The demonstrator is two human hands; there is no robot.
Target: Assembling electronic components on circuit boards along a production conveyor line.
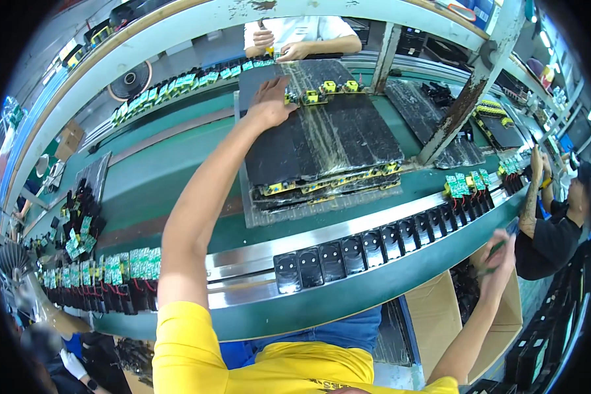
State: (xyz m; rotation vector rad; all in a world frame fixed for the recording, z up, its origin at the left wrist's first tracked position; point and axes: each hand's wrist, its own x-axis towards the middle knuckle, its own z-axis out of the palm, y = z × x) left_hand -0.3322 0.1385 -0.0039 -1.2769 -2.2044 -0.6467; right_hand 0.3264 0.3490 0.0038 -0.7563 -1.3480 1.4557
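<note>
My left hand [269,103] reaches far across the bench to the top of a stack of black trays [279,148]. Its fingers are stretched out and apart, beside a small yellow-topped part at the left end of a row of circuit boards [312,98]. Whether it touches that part is hard to tell. At the right, my right hand [499,259] is raised near the bench edge, fingers bent around a green circuit board, both slightly blurred. Black plastic housings [331,261] stand in a line on the metal rail before me.
Green boards wired to housings [466,185] continue the line to the right; more [115,268] stand at the left. A rusty post [463,111] rises from the bench. Below my right arm is an open carton [433,315]. Co-workers sit opposite [302,39] and at the right [551,236].
</note>
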